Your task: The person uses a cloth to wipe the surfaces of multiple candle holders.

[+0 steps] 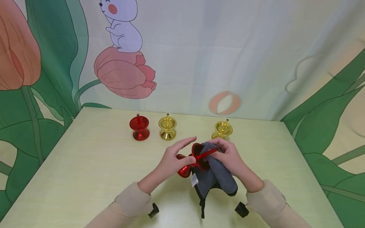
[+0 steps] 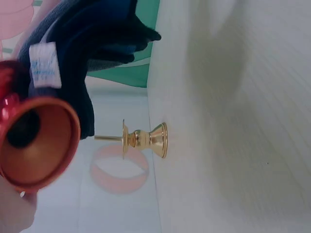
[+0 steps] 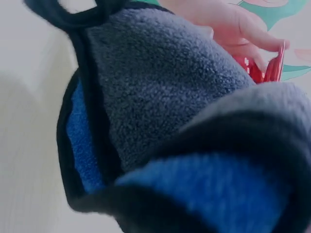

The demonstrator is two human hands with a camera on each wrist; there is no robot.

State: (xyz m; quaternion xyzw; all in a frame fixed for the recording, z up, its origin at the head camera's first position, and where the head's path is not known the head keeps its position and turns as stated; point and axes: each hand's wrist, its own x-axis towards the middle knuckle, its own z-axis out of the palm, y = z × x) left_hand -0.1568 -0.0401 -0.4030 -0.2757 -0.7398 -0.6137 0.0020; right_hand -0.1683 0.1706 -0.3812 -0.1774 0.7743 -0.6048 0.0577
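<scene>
My left hand [image 1: 173, 157] holds a shiny red candle holder [image 1: 184, 171] tipped on its side above the table, its dish and central rod pointing right. The thumb lies over its stem. In the left wrist view the hollow underside of its foot [image 2: 58, 143] faces the camera. My right hand [image 1: 231, 159] grips a cloth [image 1: 223, 177], grey on one face and blue on the other, with dark edging. Part of the cloth is tucked against the inside of the dish, beside the rod. A white label [image 1: 195, 180] and a dark loop hang from the cloth.
Along the back of the pale table [image 1: 94, 164] stand another red candle holder [image 1: 141, 134] and a gold one [image 1: 167, 134] on the left. A second gold candle holder [image 1: 223, 129] stands upright just behind my right hand. A printed curtain [image 1: 182, 63] hangs behind the table.
</scene>
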